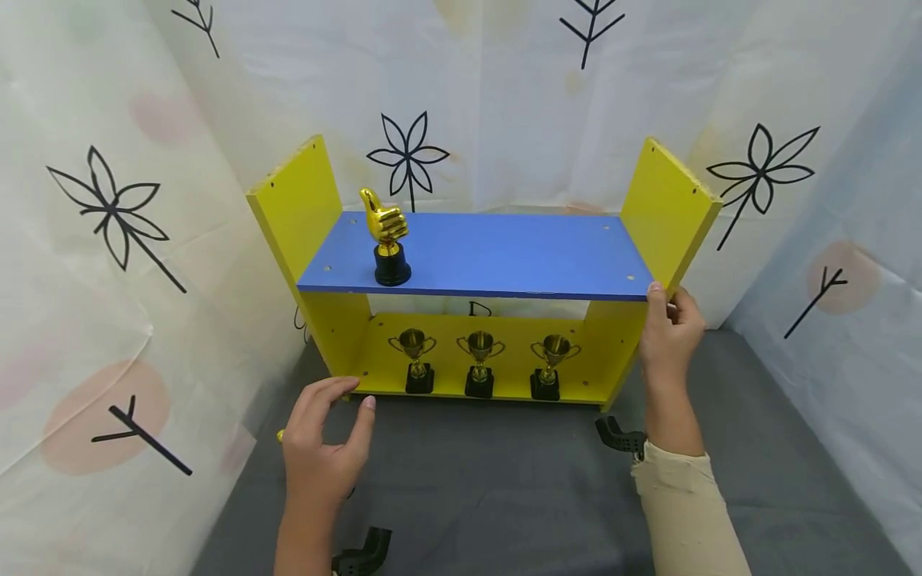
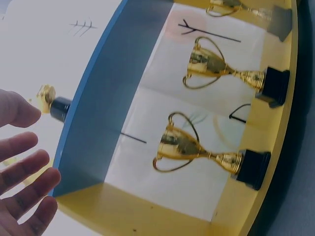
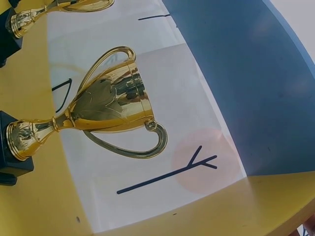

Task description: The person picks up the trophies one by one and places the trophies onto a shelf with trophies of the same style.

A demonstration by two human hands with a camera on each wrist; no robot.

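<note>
A yellow shelf with a blue upper board (image 1: 504, 252) stands in front of me. My right hand (image 1: 670, 332) grips its right side panel (image 1: 670, 212), thumb at the blue board's front corner, fingers at the panel's outer side. My left hand (image 1: 324, 440) is held in front of the lower left corner, thumb and fingers apart with nothing between them. A gold thumbs-up trophy (image 1: 386, 232) on a black base stands upright at the blue board's left. Three gold trophy cups (image 1: 480, 352) with two handles each stand in a row on the yellow lower board (image 1: 519, 392).
Behind the left hand, a small gold thing (image 1: 280, 435) shows, mostly hidden. Dark grey cloth (image 1: 490, 480) covers the surface below. White curtains (image 1: 519, 104) with plant drawings hang around the back and sides. Black wrist mounts (image 1: 619, 436) stick out from both arms.
</note>
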